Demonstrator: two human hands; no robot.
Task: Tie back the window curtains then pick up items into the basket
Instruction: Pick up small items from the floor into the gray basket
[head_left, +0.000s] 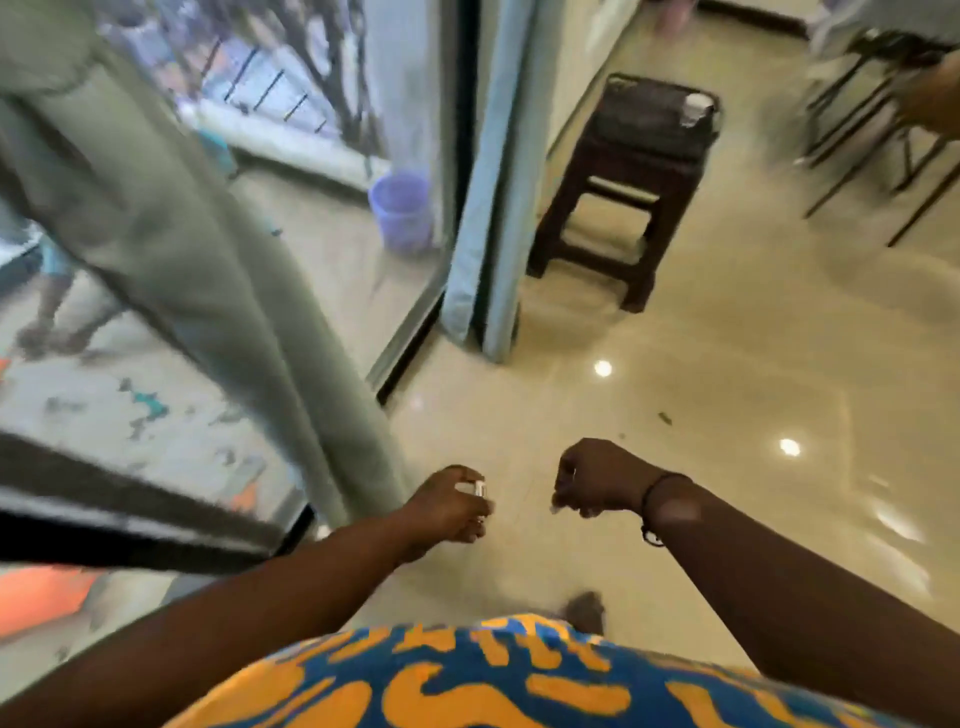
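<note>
1. Your left hand (451, 506) fingers pinch a small white object (474, 488); your right hand (597, 480) is curled closed, contents unclear.
2. The grey-green curtain (171, 223) hangs beside your left hand, over the glass door (322, 119).

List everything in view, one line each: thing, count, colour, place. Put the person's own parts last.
curtain: one, grey-green, hanging left, across the glass.
second curtain: one, pale blue, gathered at the door frame, centre.
bucket: one, purple, outside behind the glass.
stool: one, dark brown, right of the blue curtain.
cup: one, whitish, on the stool's top.
floor: cream, glossy.
left hand: grip on a small white item, too blurred to name.
right hand: curled; contents unclear.
</note>
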